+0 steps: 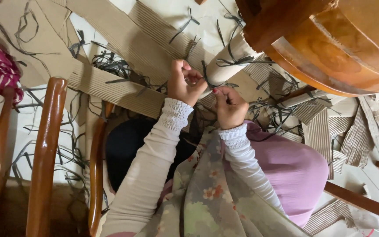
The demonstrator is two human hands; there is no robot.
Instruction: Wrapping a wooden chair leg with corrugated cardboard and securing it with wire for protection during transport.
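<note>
No labels, signs or screens are to be seen. Only torn packaging material is shown: flattened brown corrugated cardboard strips [123, 90] are spread across the floor, with further ribbed pieces [352, 136] heaped at the right.

Corrugated cardboard strips [123, 90] and tangled dark strands [110, 63] covered the floor ahead. A wooden table edge [330, 74] crowded the right side; chair rails [44, 149] hemmed the left. Passage remained only between them.
</note>
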